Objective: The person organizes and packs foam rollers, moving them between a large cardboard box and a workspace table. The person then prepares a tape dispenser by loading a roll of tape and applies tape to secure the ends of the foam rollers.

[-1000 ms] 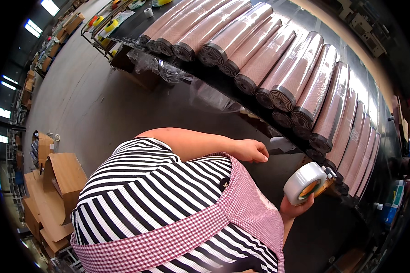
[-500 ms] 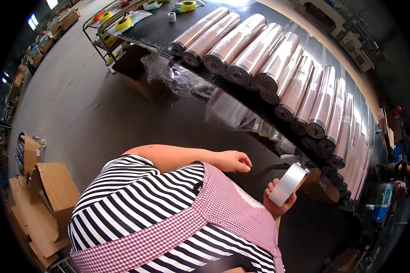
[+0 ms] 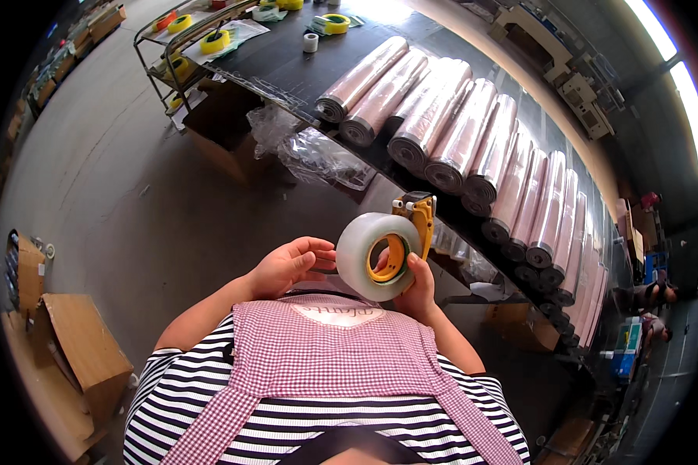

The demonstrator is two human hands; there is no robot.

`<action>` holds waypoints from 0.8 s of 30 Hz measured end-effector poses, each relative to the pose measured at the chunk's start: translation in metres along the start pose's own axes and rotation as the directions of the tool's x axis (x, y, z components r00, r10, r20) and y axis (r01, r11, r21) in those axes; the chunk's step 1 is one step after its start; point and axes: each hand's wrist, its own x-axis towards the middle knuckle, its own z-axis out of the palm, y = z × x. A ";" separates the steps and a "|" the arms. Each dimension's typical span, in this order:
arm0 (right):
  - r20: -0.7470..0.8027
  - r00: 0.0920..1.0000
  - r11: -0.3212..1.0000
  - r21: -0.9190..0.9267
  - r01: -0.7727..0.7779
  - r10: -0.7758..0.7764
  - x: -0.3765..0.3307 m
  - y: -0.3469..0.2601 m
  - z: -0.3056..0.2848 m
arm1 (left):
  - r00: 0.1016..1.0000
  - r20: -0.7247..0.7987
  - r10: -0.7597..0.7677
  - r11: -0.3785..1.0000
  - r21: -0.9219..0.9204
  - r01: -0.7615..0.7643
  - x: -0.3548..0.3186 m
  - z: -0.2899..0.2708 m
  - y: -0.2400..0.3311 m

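A clear tape roll [image 3: 378,256] on its yellow dispenser is being gripped mid-frame by the closed right hand [image 3: 416,288], raised for access; the left hand [image 3: 288,266] is being held loosely open beside it, empty.

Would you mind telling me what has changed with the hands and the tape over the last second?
The right hand brought the tape dispenser from low at the right side up in front of the chest. The left hand drew back from the bench toward it, open beside the roll. The right hand's grip stayed; the long rolls lie unmoved.

film rolls [image 3: 473,147] on table | yellow tapes [image 3: 215,40] | cardboard boxes [image 3: 85,353]
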 end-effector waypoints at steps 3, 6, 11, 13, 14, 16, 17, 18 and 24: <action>0.078 0.996 0.997 -0.058 0.056 -0.051 0.051 0.002 0.016 | 0.990 0.091 0.110 0.988 -0.115 -0.099 0.008 -0.002 0.027; 0.212 0.975 0.980 -0.167 0.107 -0.071 0.111 0.010 0.015 | 0.991 0.007 0.132 0.991 -0.037 -0.132 0.024 -0.021 0.043; 0.295 0.953 0.926 -0.374 0.050 0.068 0.203 0.000 0.036 | 0.924 -0.363 0.119 0.976 -0.127 -0.176 0.058 -0.047 0.075; 0.330 0.910 0.850 -0.525 -0.044 0.251 0.227 -0.032 0.047 | 0.894 -0.413 0.174 0.963 -0.120 -0.242 0.068 -0.062 0.083; 0.446 0.890 0.827 -0.534 0.177 0.097 0.242 -0.030 0.039 | 0.882 -0.432 0.188 0.961 -0.104 -0.256 0.075 -0.067 0.091; 0.420 0.904 0.842 -0.513 0.164 0.080 0.253 -0.040 0.026 | 0.847 -0.484 0.219 0.951 -0.086 -0.296 0.089 -0.078 0.108; 0.396 0.915 0.901 -0.422 0.106 0.078 0.256 -0.055 0.027 | 0.825 -0.515 0.234 0.944 -0.083 -0.320 0.096 -0.086 0.116; 0.367 0.924 0.963 -0.268 -0.004 0.106 0.255 -0.068 0.028 | 0.798 -0.548 0.250 0.935 -0.078 -0.346 0.100 -0.095 0.123; 0.318 0.944 0.991 -0.079 0.112 -0.082 0.248 -0.143 0.003 | 0.653 -0.692 0.308 0.942 0.122 -0.314 0.143 -0.199 0.205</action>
